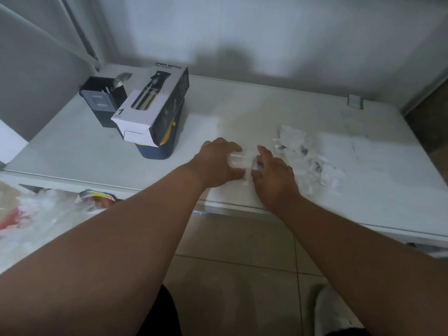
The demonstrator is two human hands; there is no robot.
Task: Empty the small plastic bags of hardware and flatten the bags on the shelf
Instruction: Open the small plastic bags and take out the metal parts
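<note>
We find the left hand (218, 163) and the right hand (272, 175) together near the front edge of the white shelf (84, 144), both closed on 1 small clear plastic bag (243, 161) held between them just above the surface. We cannot tell whether hardware remains inside it; the bag is blurred.

To the right, just beside the right hand, lies a pile of small bags (308, 156), crumpled and overlapping, with dark specks that may be hardware, though this is too small to confirm.

We judge the task partly done: 1 bag is in hand, and the pile does not yet look flattened. A spray bottle box (155, 103) stands far left, untouched.
</note>
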